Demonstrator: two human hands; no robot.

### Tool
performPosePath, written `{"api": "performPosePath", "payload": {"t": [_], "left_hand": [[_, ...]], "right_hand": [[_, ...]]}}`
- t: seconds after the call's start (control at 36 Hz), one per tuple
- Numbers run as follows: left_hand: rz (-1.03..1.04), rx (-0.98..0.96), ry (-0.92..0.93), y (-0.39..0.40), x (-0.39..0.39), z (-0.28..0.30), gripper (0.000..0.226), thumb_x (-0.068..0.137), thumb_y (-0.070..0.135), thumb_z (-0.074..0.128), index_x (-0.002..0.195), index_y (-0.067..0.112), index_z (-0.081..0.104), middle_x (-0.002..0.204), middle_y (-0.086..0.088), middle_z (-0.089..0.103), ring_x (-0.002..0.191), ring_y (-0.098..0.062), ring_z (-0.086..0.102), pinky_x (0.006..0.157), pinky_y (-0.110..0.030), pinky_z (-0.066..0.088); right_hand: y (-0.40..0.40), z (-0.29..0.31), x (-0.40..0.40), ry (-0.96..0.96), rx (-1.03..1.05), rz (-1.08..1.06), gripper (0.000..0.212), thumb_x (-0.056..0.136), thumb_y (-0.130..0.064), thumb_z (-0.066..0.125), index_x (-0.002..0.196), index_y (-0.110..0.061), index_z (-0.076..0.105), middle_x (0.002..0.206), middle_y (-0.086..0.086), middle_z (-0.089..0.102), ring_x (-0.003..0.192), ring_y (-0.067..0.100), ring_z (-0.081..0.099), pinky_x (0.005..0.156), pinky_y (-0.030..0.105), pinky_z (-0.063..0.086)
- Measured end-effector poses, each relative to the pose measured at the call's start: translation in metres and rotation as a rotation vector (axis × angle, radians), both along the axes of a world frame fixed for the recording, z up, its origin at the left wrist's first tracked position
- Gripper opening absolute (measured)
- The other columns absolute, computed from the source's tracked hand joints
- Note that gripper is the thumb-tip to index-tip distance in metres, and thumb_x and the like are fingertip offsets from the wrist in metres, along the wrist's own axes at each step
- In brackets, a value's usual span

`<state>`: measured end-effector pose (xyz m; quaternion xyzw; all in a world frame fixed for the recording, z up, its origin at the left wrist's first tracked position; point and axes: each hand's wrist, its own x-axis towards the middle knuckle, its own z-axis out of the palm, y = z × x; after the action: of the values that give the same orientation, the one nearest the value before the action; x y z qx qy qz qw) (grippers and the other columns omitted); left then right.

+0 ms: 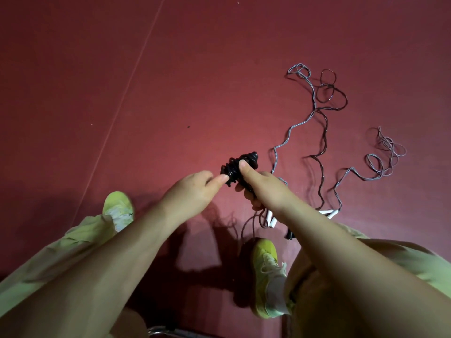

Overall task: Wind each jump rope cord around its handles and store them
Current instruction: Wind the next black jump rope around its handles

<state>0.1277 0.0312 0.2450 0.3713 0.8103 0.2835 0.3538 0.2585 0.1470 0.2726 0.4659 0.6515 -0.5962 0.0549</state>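
A black jump rope (240, 167), its cord wound in tight coils round the handles, is held above the red floor. My right hand (263, 189) grips the bundle from below, thumb pressed on top of the coils. My left hand (195, 189) is beside it, fingertips touching the bundle's left end and seeming to pinch the cord there. On the floor to the right lie loose ropes: a grey cord (302, 118), a dark red cord (323, 132) and another grey cord (380, 157). White handles (271, 219) lie under my right wrist.
My two feet in yellow-green shoes (118, 207) (268, 276) stand on the red floor (170, 81). A thin pale seam line (127, 86) crosses the floor on the left. A metal bar (166, 331) shows at the bottom edge.
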Motion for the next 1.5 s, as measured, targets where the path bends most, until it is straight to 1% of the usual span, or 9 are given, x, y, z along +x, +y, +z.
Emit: {"api": "performPosePath", "payload": {"t": [0.25, 0.39, 0.47, 0.58, 0.72, 0.86, 1.11, 1.22, 1.5], "left_hand": [[0.012, -0.030, -0.153, 0.002, -0.003, 0.002, 0.044, 0.069, 0.061, 0.057, 0.068, 0.018, 0.048, 0.059, 0.007, 0.042, 0.056, -0.014, 0.040, 0.059, -0.032, 0.031], [0.033, -0.089, -0.656, 0.002, 0.004, 0.017, 0.024, 0.088, 0.035, 0.063, 0.087, 0.013, 0.054, 0.069, -0.001, 0.067, 0.057, -0.011, 0.061, 0.062, -0.028, 0.049], [-0.027, -0.210, -0.975, 0.000, 0.003, 0.030, 0.055, 0.075, 0.058, 0.048, 0.091, 0.007, 0.062, 0.075, -0.009, 0.071, 0.061, -0.019, 0.065, 0.070, -0.034, 0.053], [-0.040, -0.183, -1.423, -0.002, 0.001, 0.038, 0.087, 0.070, 0.076, 0.026, 0.080, 0.004, 0.073, 0.068, -0.014, 0.069, 0.060, -0.026, 0.068, 0.070, -0.037, 0.054], [-0.040, -0.113, -1.674, -0.004, 0.002, 0.035, 0.086, 0.075, 0.082, 0.022, 0.078, 0.010, 0.068, 0.050, 0.003, 0.049, 0.042, -0.012, 0.049, 0.065, -0.036, 0.054], [0.031, -0.213, -1.533, -0.002, 0.000, 0.036, 0.073, 0.076, 0.079, 0.021, 0.062, 0.016, 0.056, 0.045, 0.006, 0.039, 0.035, -0.008, 0.036, 0.057, -0.029, 0.046], [0.077, -0.275, -1.235, -0.001, -0.003, 0.033, 0.071, 0.081, 0.078, 0.018, 0.065, 0.017, 0.050, 0.048, 0.005, 0.038, 0.036, -0.008, 0.028, 0.057, -0.028, 0.036], [0.096, -0.312, -0.889, -0.002, 0.000, 0.022, 0.069, 0.085, 0.077, 0.019, 0.068, 0.019, 0.051, 0.049, 0.004, 0.043, 0.038, -0.010, 0.029, 0.055, -0.026, 0.036], [0.140, -0.244, -0.725, 0.001, 0.001, 0.013, 0.066, 0.086, 0.075, 0.026, 0.069, 0.017, 0.054, 0.049, 0.006, 0.049, 0.039, -0.009, 0.032, 0.054, -0.026, 0.035]], "right_hand": [[-0.004, 0.005, -0.002, 0.037, -0.068, -0.090, 0.044, 0.092, -0.050, 0.050, 0.076, -0.010, 0.062, 0.062, 0.004, 0.047, 0.059, 0.020, 0.039, 0.059, 0.032, 0.034], [-0.002, 0.008, -0.002, 0.184, -0.043, -0.060, 0.030, 0.089, -0.037, 0.054, 0.078, -0.009, 0.058, 0.067, 0.006, 0.051, 0.066, 0.021, 0.043, 0.063, 0.031, 0.037], [-0.002, 0.007, -0.004, 0.278, -0.054, -0.046, 0.034, 0.072, -0.042, 0.050, 0.082, -0.010, 0.059, 0.070, 0.004, 0.054, 0.062, 0.013, 0.048, 0.060, 0.025, 0.041], [-0.001, 0.004, -0.005, 0.394, -0.156, -0.041, 0.047, 0.064, -0.052, 0.051, 0.082, -0.009, 0.057, 0.074, 0.018, 0.051, 0.065, 0.029, 0.039, 0.061, 0.052, 0.031], [-0.001, 0.007, -0.003, 0.498, -0.242, 0.051, 0.039, 0.067, -0.047, 0.050, 0.075, -0.008, 0.048, 0.059, 0.006, 0.047, 0.055, 0.019, 0.037, 0.060, 0.041, 0.025], [0.003, 0.007, 0.001, 0.412, -0.264, 0.116, 0.040, 0.082, -0.041, 0.047, 0.093, -0.003, 0.053, 0.072, 0.009, 0.048, 0.050, 0.011, 0.042, 0.051, 0.027, 0.038], [0.013, 0.013, 0.006, 0.205, -0.213, 0.158, 0.037, 0.097, -0.040, 0.051, 0.089, -0.005, 0.061, 0.065, 0.000, 0.054, 0.043, 0.010, 0.037, 0.037, 0.019, 0.028], [0.008, 0.009, 0.007, -0.037, 0.022, 0.265, 0.047, 0.099, -0.045, 0.044, 0.081, -0.007, 0.064, 0.056, -0.001, 0.045, 0.036, 0.008, 0.031, 0.038, 0.020, 0.028], [0.007, 0.009, 0.006, -0.108, 0.210, 0.314, 0.044, 0.098, -0.048, 0.042, 0.070, -0.018, 0.058, 0.066, -0.003, 0.053, 0.052, 0.009, 0.044, 0.054, 0.023, 0.036]]}}
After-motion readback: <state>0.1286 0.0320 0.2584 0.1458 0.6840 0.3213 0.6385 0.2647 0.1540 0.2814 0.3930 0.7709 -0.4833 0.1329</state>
